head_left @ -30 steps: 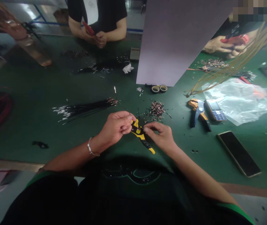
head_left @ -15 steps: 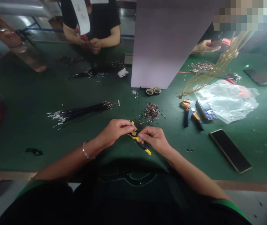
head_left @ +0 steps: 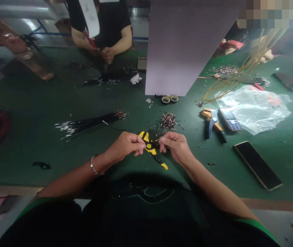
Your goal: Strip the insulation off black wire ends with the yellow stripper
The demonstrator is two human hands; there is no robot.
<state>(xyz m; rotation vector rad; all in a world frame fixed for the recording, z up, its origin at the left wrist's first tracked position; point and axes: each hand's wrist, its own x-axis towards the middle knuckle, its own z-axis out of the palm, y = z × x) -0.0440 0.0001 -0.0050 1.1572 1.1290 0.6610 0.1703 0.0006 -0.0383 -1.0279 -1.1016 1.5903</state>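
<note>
My left hand (head_left: pixel 132 144) is closed in a pinch on a thin black wire (head_left: pixel 119 129). That wire curves away to the left, and its far end seems to carry a small white tip (head_left: pixel 105 122). Across from it, my right hand (head_left: pixel 171 142) pinches a tiny copper-tipped piece (head_left: pixel 157 140); most of it is hidden by the fingers. Between and below both hands lies a yellow-and-black wire stripper (head_left: pixel 150 149) on the table. Just beyond the right hand is a heap of small copper-coloured terminals (head_left: pixel 168 120).
A bundle of black wires (head_left: pixel 92 124) lies left. To the right are an orange-and-blue hand tool (head_left: pixel 213 124), a keypad phone (head_left: pixel 230 120), a smartphone (head_left: pixel 257 165) and a plastic bag (head_left: pixel 259 106). Tape rolls (head_left: pixel 169 99) sit by a pale panel (head_left: pixel 172 48). Co-workers' hands (head_left: pixel 107 55) are opposite.
My hands have moved apart, the right one to the right and slightly up, uncovering more of the wire stripper. The wire's white tip has shifted left and down.
</note>
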